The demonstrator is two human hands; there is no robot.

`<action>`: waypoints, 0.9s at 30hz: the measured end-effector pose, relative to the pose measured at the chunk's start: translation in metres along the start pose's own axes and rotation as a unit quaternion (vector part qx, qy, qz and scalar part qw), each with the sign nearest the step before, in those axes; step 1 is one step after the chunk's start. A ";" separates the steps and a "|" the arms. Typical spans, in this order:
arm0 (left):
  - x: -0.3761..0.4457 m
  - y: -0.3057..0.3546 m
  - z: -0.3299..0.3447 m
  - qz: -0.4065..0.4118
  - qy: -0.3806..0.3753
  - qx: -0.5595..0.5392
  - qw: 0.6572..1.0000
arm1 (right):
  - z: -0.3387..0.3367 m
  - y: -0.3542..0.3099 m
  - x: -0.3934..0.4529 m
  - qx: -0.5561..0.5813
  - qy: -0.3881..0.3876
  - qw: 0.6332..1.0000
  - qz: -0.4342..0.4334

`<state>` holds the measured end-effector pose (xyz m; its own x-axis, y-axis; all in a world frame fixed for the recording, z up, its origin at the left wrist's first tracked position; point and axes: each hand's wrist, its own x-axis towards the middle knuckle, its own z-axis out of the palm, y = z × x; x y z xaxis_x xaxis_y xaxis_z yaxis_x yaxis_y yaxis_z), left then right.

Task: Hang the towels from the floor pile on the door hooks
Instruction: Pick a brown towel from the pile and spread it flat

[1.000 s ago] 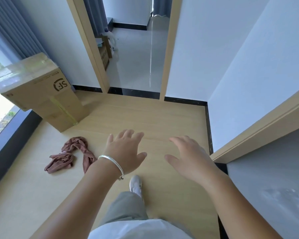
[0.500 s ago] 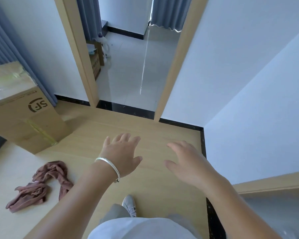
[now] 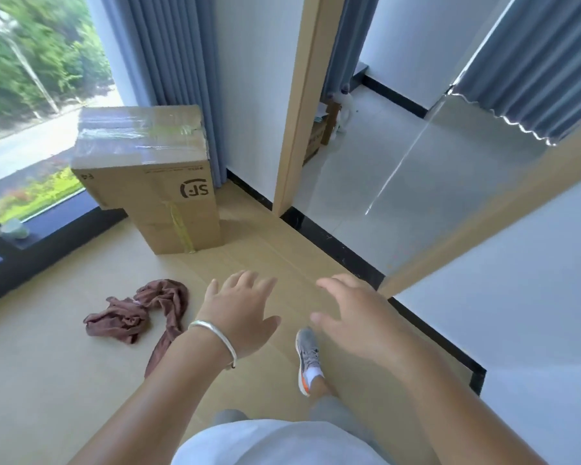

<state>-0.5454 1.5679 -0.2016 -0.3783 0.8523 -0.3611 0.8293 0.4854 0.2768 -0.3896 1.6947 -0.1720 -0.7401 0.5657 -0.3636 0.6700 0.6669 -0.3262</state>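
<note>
1. Head view, nearest: white shirt (image 3: 282, 441) at bottom edge, grey trouser legs just beyond, one grey shoe (image 3: 307, 359) with an orange heel planted on the floor (image 3: 47, 380).
2. Both forearms stretched forward over the floor, palms down.
3. Left hand (image 3: 239, 317): fingers spread and relaxed, holding nothing, a silver bangle (image 3: 215, 337) on the wrist.
4. Right hand (image 3: 353, 320): fingers spread, slightly blurred, also holding nothing, hovering above the shoe.
5. Towel (image 3: 138, 315): brown, crumpled, lying on the floor left of the left hand, one strip trailing under the left forearm; not touched by either hand.
6. Farther back: taped cardboard box (image 3: 148, 176) marked "SF", standing on the floor beside the window (image 3: 31, 95) and in front of grey-blue curtains (image 3: 171, 62).
7. Right of the box: white wall, then a pale wooden door frame (image 3: 296, 112) with a black threshold, opening onto a tiled room.
8. Door hooks: none in view.
</note>
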 end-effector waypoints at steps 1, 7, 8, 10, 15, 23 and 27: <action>0.007 -0.002 -0.002 -0.012 0.001 -0.001 1.000 | -0.003 -0.001 0.013 -0.006 -0.002 1.000 -0.016; 0.053 -0.018 -0.027 -0.174 0.067 -0.029 0.982 | -0.044 -0.005 0.133 -0.053 -0.040 0.981 -0.180; 0.056 -0.020 -0.030 -0.202 0.077 -0.038 0.976 | -0.051 -0.009 0.149 -0.054 -0.049 0.976 -0.205; 0.058 -0.024 -0.035 -0.260 0.091 -0.057 0.960 | -0.059 -0.021 0.178 -0.060 -0.071 0.963 -0.253; 0.040 -0.037 -0.031 -0.388 0.118 -0.116 0.907 | -0.056 -0.065 0.223 -0.092 -0.126 0.919 -0.363; -0.013 -0.087 0.008 -0.540 0.120 -0.207 0.807 | 0.003 -0.164 0.244 -0.194 -0.223 0.819 -0.492; -0.041 -0.120 0.034 -0.587 0.132 -0.261 0.755 | 0.042 -0.223 0.246 -0.243 -0.258 0.775 -0.523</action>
<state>-0.6157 1.4684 -0.2504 -0.8529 -0.2489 -0.4589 -0.3897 0.8885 0.2424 -0.7182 1.6651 -0.2252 -0.6586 -0.5924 -0.4641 -0.4743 0.8056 -0.3551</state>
